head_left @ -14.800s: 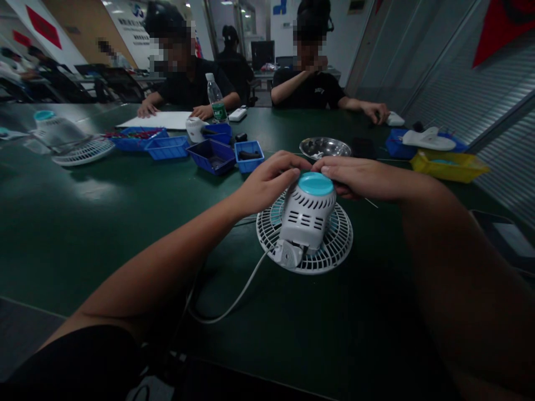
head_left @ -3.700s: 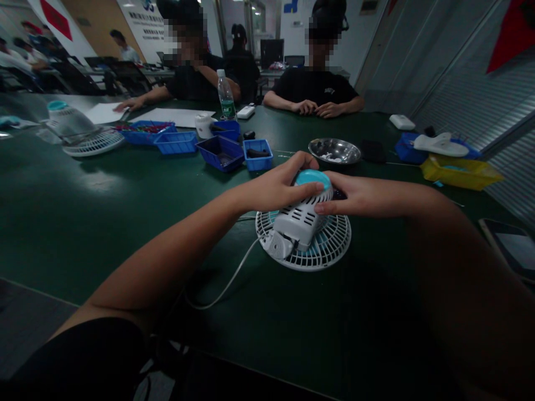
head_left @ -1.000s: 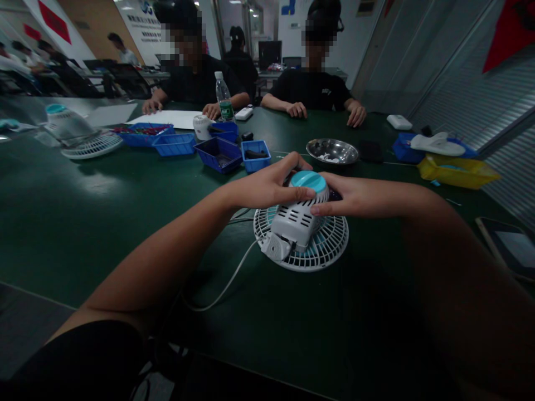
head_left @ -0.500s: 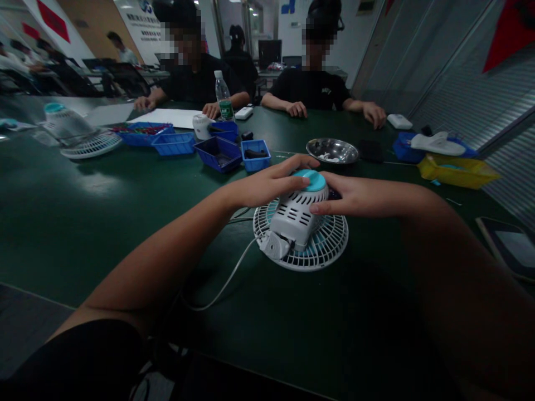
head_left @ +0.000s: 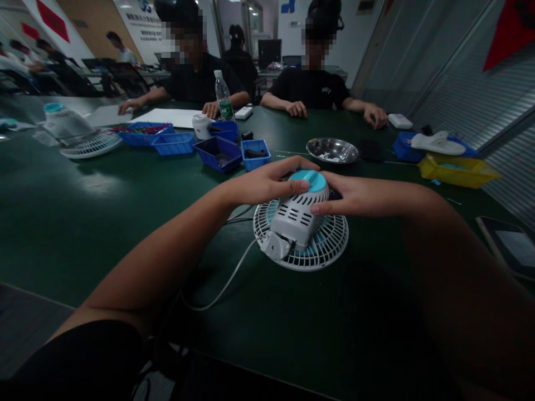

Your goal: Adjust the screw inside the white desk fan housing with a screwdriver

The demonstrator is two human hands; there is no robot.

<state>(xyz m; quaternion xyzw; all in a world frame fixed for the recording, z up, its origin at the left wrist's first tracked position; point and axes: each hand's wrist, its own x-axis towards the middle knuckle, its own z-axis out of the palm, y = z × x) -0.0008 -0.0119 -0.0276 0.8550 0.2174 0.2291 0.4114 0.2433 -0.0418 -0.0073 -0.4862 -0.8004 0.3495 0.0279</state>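
Note:
A small white electric fan (head_left: 295, 214) lies face down on the green table, its round grille (head_left: 330, 248) against the top and its motor housing up. On top of the housing is a turquoise knob (head_left: 314, 179) with a raised ridge. My left hand (head_left: 273, 181) pinches this knob, thumb on the near side and fingers over the far side, partly hidden. My right hand (head_left: 349, 195) is wrapped around the right side of the housing, thumb along its near face. A white cord (head_left: 232, 278) runs from the fan's base bracket (head_left: 275, 246) toward the left.
Beyond the fan stand blue bins (head_left: 217, 154), a metal bowl (head_left: 332, 149) with white parts, and a water bottle (head_left: 224, 97). Another fan (head_left: 79, 131) lies far left. A yellow bin (head_left: 457, 170) and a phone-like device (head_left: 510, 245) are at right. Two people sit opposite.
My left thumb has shifted slightly downward at the knob's edge; my right hand has stayed put. Across the table, one person's hand has moved to the left.

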